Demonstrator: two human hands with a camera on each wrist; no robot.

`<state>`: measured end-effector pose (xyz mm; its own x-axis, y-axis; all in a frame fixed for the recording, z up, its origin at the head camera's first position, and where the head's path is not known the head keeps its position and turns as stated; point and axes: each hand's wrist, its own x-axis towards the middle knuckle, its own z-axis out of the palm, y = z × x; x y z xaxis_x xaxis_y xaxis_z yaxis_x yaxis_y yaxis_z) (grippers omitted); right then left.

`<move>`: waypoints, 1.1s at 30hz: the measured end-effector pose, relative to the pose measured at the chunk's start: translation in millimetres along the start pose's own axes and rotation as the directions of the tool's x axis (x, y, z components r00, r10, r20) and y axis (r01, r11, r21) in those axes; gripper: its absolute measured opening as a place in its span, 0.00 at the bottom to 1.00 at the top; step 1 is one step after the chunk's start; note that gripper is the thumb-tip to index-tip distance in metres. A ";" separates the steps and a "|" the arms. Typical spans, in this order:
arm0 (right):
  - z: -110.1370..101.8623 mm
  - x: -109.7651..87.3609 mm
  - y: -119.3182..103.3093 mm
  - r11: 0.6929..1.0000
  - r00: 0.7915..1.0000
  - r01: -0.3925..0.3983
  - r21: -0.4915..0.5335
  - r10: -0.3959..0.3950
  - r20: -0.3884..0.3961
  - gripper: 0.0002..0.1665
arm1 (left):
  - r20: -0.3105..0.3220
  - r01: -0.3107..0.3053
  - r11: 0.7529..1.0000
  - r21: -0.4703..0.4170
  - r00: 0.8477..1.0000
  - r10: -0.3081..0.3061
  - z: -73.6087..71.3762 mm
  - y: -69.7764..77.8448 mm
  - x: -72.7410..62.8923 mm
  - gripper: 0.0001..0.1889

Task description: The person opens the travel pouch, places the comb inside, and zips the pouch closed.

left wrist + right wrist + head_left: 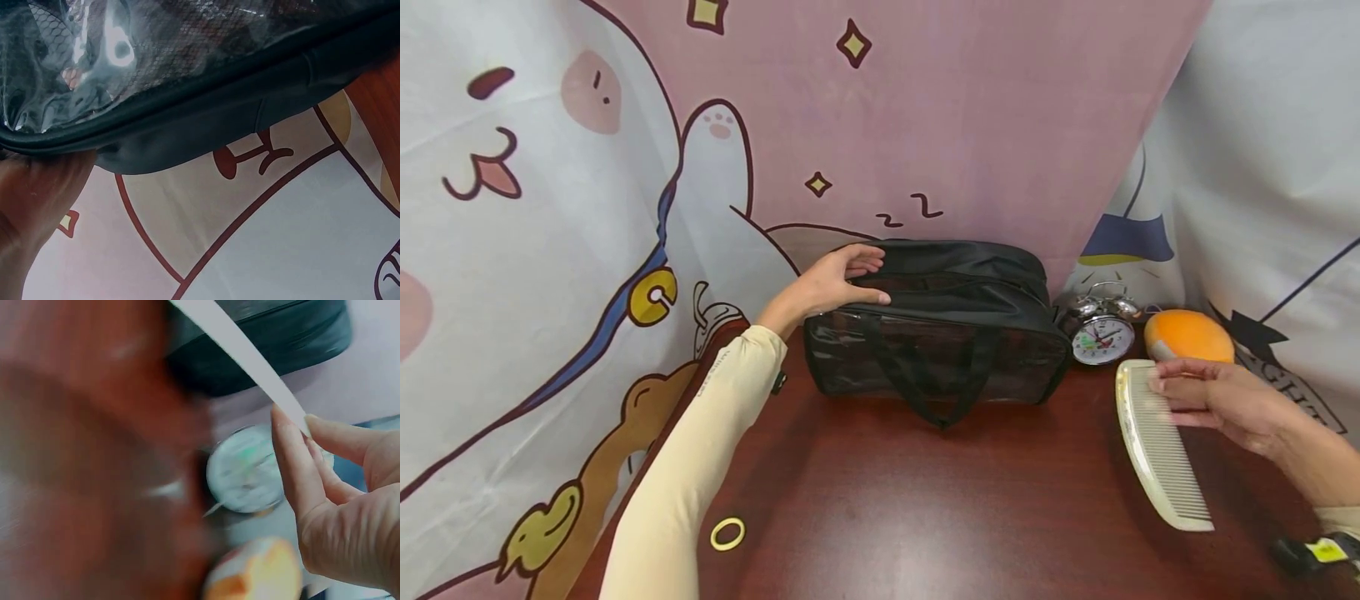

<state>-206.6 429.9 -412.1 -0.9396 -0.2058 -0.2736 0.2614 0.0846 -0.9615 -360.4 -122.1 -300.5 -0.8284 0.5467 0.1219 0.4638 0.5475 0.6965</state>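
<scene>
A black toiletry bag (pixel 936 354) with clear panels stands against the back cloth, its strap loop hanging down the front. On the bag's upper left end rests my left hand (pixel 835 279), thumb and fingers spread apart; in the left wrist view, part of that hand (pixel 44 200) is hidden behind the bag's edge. My right hand (pixel 1232 396) pinches a pale comb (pixel 1161 454) near one end, between thumb and fingers. The comb hangs over the table at right, teeth facing right. Edge-on, the comb (pixel 250 359) shows as a thin strip in the right wrist view.
Right of the bag stand a silver twin-bell alarm clock (pixel 1101 333) and an orange rounded object (pixel 1189 336). A pale yellow ring (pixel 727 534) lies on the reddish-brown table (pixel 925 500) at front left. Printed cloth (pixel 1000 125) encloses the back and sides.
</scene>
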 end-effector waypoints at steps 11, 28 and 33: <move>45.6 -2.1 -124.0 0.873 0.898 0.435 0.219 -0.405 -0.171 0.12 | -0.013 -0.005 1.000 -0.006 1.000 0.005 1.3 -0.9 -1.8 0.43; 166.2 36.6 -226.2 0.504 0.681 0.671 0.544 -0.710 -0.182 0.10 | -0.012 -0.024 0.999 -0.032 1.000 0.023 2.4 -1.0 0.1 0.42; 188.1 58.2 -228.8 0.473 0.643 0.722 0.505 -0.729 -0.235 0.12 | -0.010 -0.030 0.999 -0.043 1.000 0.030 1.4 -1.6 1.1 0.42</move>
<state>-279.6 215.2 -212.9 -0.8465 0.0356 0.5312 -0.4427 -0.6011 -0.6653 -361.6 -121.4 -302.5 -0.8173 0.5565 0.1493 0.4746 0.5033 0.7221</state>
